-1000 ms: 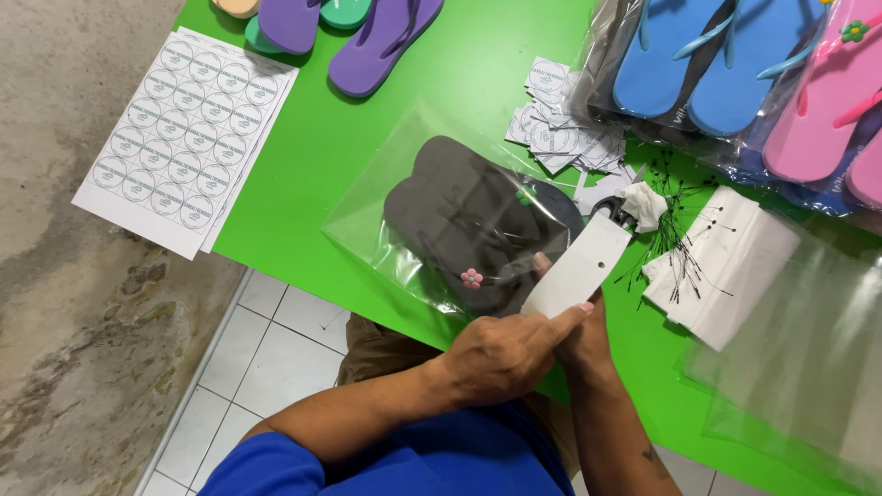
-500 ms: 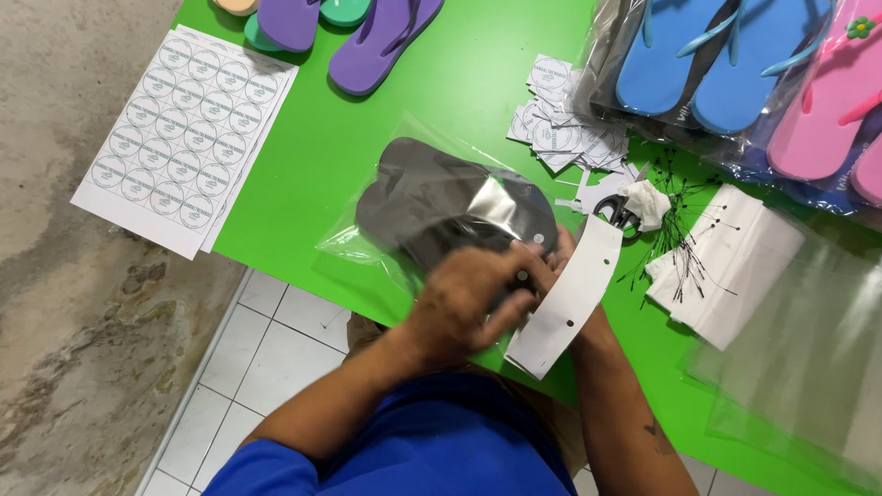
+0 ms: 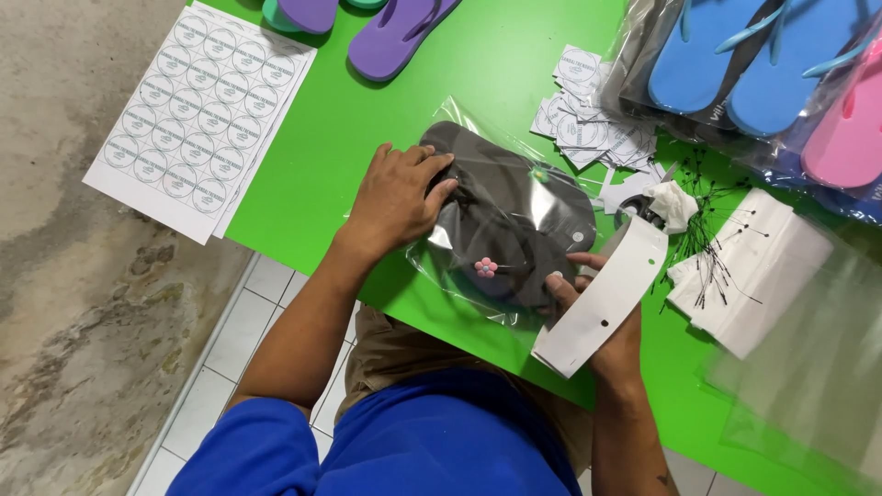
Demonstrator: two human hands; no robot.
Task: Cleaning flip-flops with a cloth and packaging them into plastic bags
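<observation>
A pair of dark grey flip-flops with a small pink flower lies inside a clear plastic bag on the green table. My left hand rests flat on the bag's left end, fingers spread over the sandals. My right hand holds the bag's near right end, gripping a folded white card strip there.
Sheets of round stickers hang over the table's left edge. Purple flip-flops lie at the back. Bagged blue and pink flip-flops sit back right, with cut stickers, black tag pins, white cards and clear bags at right.
My left hand moved from the card strip at the bag's near end up onto the bag's left end. The bagged sandals turned and shifted left; the strip stays in my right hand.
</observation>
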